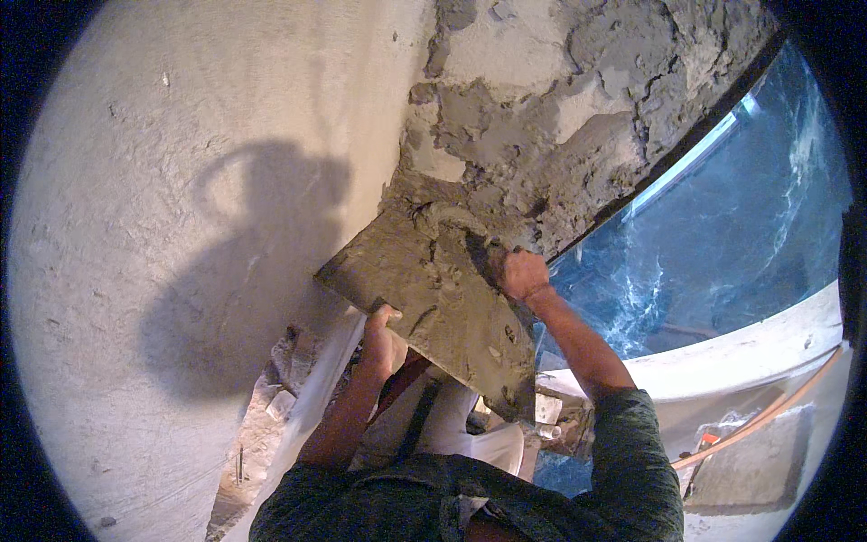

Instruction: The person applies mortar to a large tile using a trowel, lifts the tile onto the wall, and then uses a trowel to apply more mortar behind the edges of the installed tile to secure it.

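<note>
My left hand [384, 343] grips the near left edge of a flat, mortar-smeared board [479, 348], thumb on top. The board is tilted, its far edge up by the foot of a rough wall strip [515, 117] with patchy grey mortar. My right hand [526, 274] is closed on a trowel [485, 256] over the board's far right part. Its dark blade is only partly visible and meets wet mortar [442, 221] heaped along the far edge. My fingers hide the trowel's handle.
A smooth plastered wall [117, 226] fills the left, with my shadow on it. To the right, a blue marbled surface [704, 244] lies beyond the wall's dark edge, bordered by a white curved rim [750, 348]. An orange-brown strip [777, 411] and rubble [569, 425] lie lower down.
</note>
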A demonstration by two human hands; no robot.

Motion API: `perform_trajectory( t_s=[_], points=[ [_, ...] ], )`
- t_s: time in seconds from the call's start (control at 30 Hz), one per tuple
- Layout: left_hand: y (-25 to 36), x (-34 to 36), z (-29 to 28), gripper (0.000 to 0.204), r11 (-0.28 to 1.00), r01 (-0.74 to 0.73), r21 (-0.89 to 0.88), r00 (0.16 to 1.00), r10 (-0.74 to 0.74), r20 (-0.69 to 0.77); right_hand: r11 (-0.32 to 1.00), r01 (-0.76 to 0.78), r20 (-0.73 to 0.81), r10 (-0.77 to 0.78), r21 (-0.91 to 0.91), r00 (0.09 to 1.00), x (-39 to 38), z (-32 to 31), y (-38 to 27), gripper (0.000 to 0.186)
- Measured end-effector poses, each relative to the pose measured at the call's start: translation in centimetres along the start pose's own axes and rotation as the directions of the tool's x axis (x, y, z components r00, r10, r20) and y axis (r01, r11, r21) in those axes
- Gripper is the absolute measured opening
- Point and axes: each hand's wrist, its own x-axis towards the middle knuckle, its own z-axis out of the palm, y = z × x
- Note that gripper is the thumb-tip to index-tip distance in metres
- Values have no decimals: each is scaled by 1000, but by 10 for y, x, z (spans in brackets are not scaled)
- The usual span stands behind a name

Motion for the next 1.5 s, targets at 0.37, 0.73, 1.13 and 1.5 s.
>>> perform_trajectory(
  t_s=[0.37, 0.73, 1.13, 1.5],
  points=[
    [-2, -6, 10, 36, 999, -38, -13, 999, 38, 6, 994, -65, -136, 77, 87, 988, 25, -79, 2, 30],
    [-4, 7, -2, 32, 993, -104, 56, 994, 102, 38, 994, -72, -194, 85, 77, 977, 21, -130, 2, 29],
    [-13, 25, -14, 26, 967, -100, 235, 995, 103, 1, 993, -60, -205, 80, 99, 975, -9, -148, 0, 38],
    [-24, 45, -24, 25, 961, -211, 178, 977, 215, -2, 993, -58, -347, 17, -108, 938, 18, -212, 10, 38]
  ],
)
